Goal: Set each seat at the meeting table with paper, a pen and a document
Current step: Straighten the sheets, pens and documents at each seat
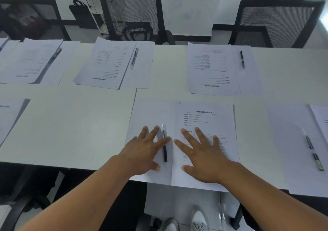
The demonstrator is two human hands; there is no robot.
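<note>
Pen (165, 147): long axis runs near-to-far on my blank paper (147, 113), tip away.
Left hand (143, 151): fingers spread flat, touching pen.
Right hand (204, 158): fingers spread flat on my document (205, 117).

Bright, even daylight; glare at top right corner; wide-angle bending at edges; soft focus throughout.

bare forearms, white sneakers (198, 220) (laced)
</note>
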